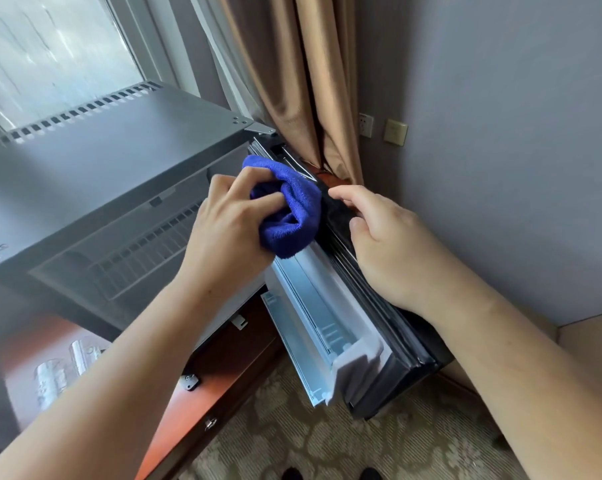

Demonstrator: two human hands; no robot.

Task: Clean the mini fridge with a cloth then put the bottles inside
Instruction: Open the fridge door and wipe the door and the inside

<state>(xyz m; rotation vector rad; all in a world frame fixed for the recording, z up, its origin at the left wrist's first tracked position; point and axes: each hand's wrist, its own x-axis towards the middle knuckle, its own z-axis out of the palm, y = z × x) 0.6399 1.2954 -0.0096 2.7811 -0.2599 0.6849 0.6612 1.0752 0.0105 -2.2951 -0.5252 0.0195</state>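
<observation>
A grey mini fridge (119, 161) stands on a wooden cabinet, its door (379, 327) swung open toward me and seen edge-on, with white inner shelves. My left hand (226, 230) grips a bunched blue cloth (289, 216) against the top inner edge of the door. My right hand (389, 244) holds the door's black top edge, fingers curled over it. Two clear bottles (67, 368) lie on the cabinet top at the lower left, blurred.
Brown curtains (310, 81) hang just behind the door, beside a window (50, 46). A grey wall (500, 150) with sockets (367, 124) is close on the right. Below are the reddish wooden cabinet (195, 393) and patterned carpet (327, 445).
</observation>
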